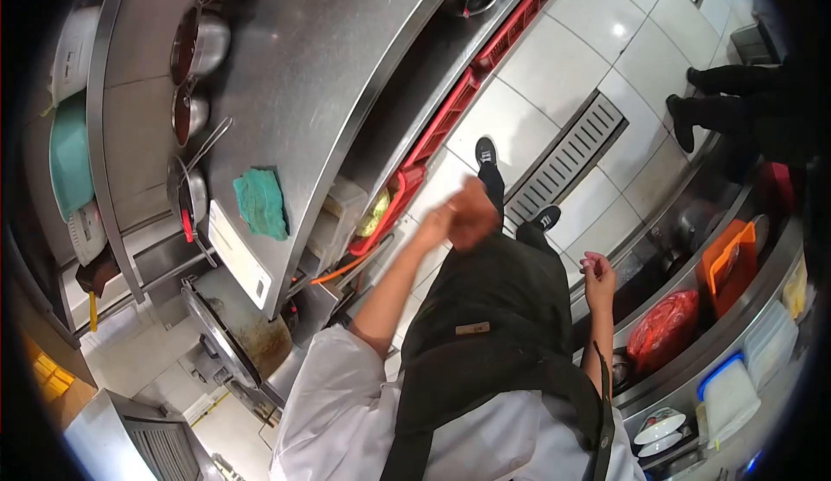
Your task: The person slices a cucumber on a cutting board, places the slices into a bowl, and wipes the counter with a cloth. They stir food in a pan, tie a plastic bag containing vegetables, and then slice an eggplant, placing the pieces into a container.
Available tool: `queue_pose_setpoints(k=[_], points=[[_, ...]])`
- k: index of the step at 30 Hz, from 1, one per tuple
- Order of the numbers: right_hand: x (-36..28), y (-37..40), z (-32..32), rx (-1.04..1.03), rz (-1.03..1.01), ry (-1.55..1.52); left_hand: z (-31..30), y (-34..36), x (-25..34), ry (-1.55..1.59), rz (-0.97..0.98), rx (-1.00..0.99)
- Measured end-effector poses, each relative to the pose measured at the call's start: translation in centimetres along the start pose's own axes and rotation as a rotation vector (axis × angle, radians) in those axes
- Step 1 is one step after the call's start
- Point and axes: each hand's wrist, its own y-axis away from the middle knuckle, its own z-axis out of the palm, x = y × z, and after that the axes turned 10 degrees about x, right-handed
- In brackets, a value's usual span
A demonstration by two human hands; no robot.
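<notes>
My left hand is in front of the dark apron, smeared by motion, so its fingers cannot be made out. No object shows in it. At the right of my body, my right hand hangs beside the apron with the fingers loosely bent and apart, holding nothing. A red crate on the shelf under the counter is the closest thing beyond my left hand. To the right of my right hand lies a red plastic bag on a lower shelf.
On the steel counter at left are a green cloth, a white board and several metal pots. A large pan stands below. Tiled floor has a drain grate. Another person's legs show at right, near an orange tray.
</notes>
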Motion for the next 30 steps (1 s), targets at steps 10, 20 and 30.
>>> queue_pose_setpoints(k=[10, 20, 30], points=[[-0.8, -1.4, 0.6, -0.048, 0.013, 0.117, -6.3, -8.1, -11.0, -0.906, 0.113, 0.793], [-0.6, -2.1, 2.4, -0.092, 0.072, 0.165, -12.2, -3.2, -18.7, -0.745, -0.406, 0.604], [1.7, -1.9, 0.7, -0.119, 0.050, 0.140, -10.6, -0.8, -19.0, -0.609, -0.471, 1.018]])
